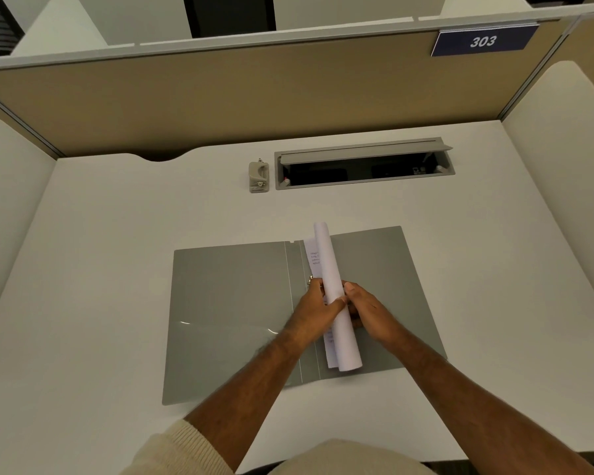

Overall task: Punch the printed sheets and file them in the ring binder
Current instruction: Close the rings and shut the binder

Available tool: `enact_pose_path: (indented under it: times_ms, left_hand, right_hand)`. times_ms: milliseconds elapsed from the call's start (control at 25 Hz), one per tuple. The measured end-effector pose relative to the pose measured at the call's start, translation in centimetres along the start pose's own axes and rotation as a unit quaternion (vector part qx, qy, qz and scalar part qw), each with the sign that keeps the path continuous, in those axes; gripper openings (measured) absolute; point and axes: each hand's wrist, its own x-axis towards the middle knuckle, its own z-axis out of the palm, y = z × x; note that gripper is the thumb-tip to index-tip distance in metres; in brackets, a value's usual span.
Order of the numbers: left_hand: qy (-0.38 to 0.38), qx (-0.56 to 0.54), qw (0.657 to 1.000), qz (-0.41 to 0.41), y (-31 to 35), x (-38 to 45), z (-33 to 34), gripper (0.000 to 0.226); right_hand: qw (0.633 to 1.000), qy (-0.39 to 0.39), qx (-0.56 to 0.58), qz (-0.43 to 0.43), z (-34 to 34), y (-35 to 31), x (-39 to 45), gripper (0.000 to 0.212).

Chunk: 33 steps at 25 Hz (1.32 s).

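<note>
A grey ring binder (237,303) lies open and flat on the white desk (117,234). Over its spine, white printed sheets (331,269) curl into a loose roll, with a strip of printed text showing along their left edge. My left hand (314,305) pinches the left side of the roll near a metal ring of the binder (310,280). My right hand (369,310) grips the roll from the right, thumb on top. A small beige hole punch (258,175) stands at the back of the desk, apart from both hands.
An open grey cable tray (364,164) is set into the desk right of the punch. Tan partition walls (220,97) enclose the desk on three sides, with a blue "303" sign (482,41) at the top right.
</note>
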Motion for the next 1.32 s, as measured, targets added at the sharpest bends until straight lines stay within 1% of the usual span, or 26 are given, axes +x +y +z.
enact_pose_path:
  times_ms: [120, 240, 320, 400, 520, 600, 680, 760, 880, 920, 960, 1000, 1040, 1120, 1160, 1240, 1280, 1320]
  left_hand:
    - [-0.009, -0.005, 1.0, -0.002, -0.4, 0.3, -0.2, 0.058]
    - [-0.007, 0.027, 1.0, 0.001, -0.6, 0.3, -0.3, 0.063]
    - [-0.006, 0.037, 0.999, 0.001, -0.3, 0.2, -0.4, 0.063]
    - [-0.004, 0.039, 0.999, 0.003, 0.0, -0.1, -0.5, 0.052]
    - [-0.002, 0.028, 1.0, 0.007, -0.1, -0.5, -0.7, 0.028]
    - [0.002, 0.022, 1.0, 0.014, -0.3, -0.8, -1.1, 0.02]
    - [0.018, 0.012, 1.0, 0.017, -0.4, -1.2, -1.8, 0.016]
    - [0.048, -0.005, 0.999, 0.013, -0.9, -1.5, -3.0, 0.016]
    - [0.107, 0.017, 0.994, 0.026, -2.4, -1.8, -5.7, 0.018]
    - [0.124, 0.027, 0.991, 0.03, -3.1, -1.8, -6.7, 0.019]
    - [0.141, 0.038, 0.989, 0.034, -3.6, -2.0, -7.8, 0.019]
    - [0.16, 0.058, 0.985, 0.036, -4.2, -2.3, -8.9, 0.02]
    - [0.182, 0.079, 0.979, 0.038, -4.9, -2.5, -10.1, 0.021]
    - [0.233, 0.11, 0.965, 0.039, -6.1, -2.8, -12.4, 0.027]
    - [0.26, 0.117, 0.958, 0.035, -6.7, -3.1, -13.5, 0.03]
    - [0.307, 0.134, 0.942, 0.011, -7.6, -3.9, -15.6, 0.036]
    - [0.331, 0.153, 0.931, -0.013, -7.9, -4.5, -16.5, 0.041]
    - [0.352, 0.172, 0.919, -0.044, -8.1, -5.0, -17.4, 0.047]
  right_hand:
    - [1.0, 0.004, 0.005, -0.01, -0.2, 0.3, 0.0, 0.028]
    - [1.0, 0.025, -0.003, -0.01, -0.3, 0.5, -0.1, 0.03]
    - [0.999, 0.037, 0.004, 0.002, -0.8, 0.6, -0.2, 0.033]
    - [0.999, 0.049, 0.004, 0.013, -1.6, 0.5, -0.6, 0.035]
    - [0.997, 0.068, -0.031, -0.005, -3.3, 0.3, -1.1, 0.046]
    - [0.995, 0.082, -0.057, -0.01, -4.7, 0.2, -1.7, 0.053]
    - [0.991, 0.119, -0.052, 0.014, -6.2, 0.3, -2.2, 0.054]
    - [0.986, 0.157, -0.039, 0.032, -7.7, 0.6, -2.5, 0.054]
    - [0.978, 0.204, -0.022, 0.036, -9.3, 0.8, -2.5, 0.055]
    - [0.976, 0.212, -0.018, 0.035, -9.8, 0.9, -2.7, 0.059]
    - [0.975, 0.218, -0.026, 0.031, -10.3, 1.0, -2.9, 0.069]
    - [0.972, 0.228, -0.049, 0.026, -10.5, 1.4, -3.0, 0.08]
    - [0.966, 0.241, -0.09, 0.016, -10.8, 1.9, -3.2, 0.083]
    - [0.94, 0.291, -0.177, -0.006, -11.1, 2.4, -3.7, 0.063]
    - [0.924, 0.319, -0.212, -0.018, -11.2, 2.5, -3.9, 0.061]
    - [0.9, 0.352, -0.254, -0.041, -11.7, 3.1, -3.7, 0.076]
    - [0.897, 0.353, -0.264, -0.034, -11.7, 3.1, -3.9, 0.083]
    - [0.902, 0.341, -0.265, -0.014, -11.7, 3.3, -3.7, 0.086]
